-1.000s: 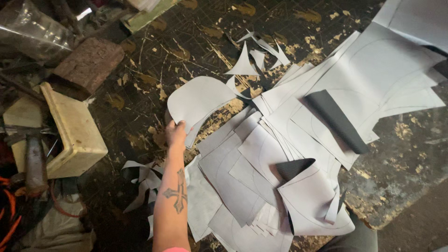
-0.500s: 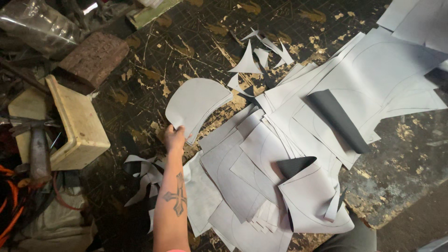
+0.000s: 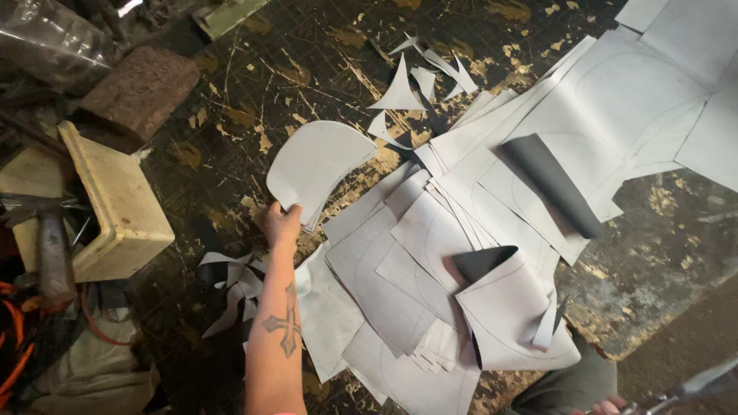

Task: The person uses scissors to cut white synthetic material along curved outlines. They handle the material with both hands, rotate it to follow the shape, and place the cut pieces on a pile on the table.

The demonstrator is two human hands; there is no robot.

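My left hand (image 3: 281,224) reaches out over a scarred dark worktable (image 3: 254,84) and grips the lower edge of a small stack of curved grey cut pieces (image 3: 319,163), held up off the surface. Just right of it lies a big heap of grey sheet pieces (image 3: 430,261) with pencilled outlines, some curled to show a dark back side. Only a sliver of my right hand (image 3: 607,404) shows at the bottom right edge, beside a blurred metal tool (image 3: 688,384); its grip is hidden.
A pale wooden block (image 3: 115,207) and a hammer (image 3: 52,257) sit at the left, and a brown brick-like slab (image 3: 142,88) lies behind them. Thin offcut strips (image 3: 231,280) lie by my forearm, with small triangular scraps (image 3: 415,84) farther off. Orange cable (image 3: 15,338) is at the lower left.
The view has drifted slightly. My left hand keeps its hold on the curved pieces and has hardly moved.
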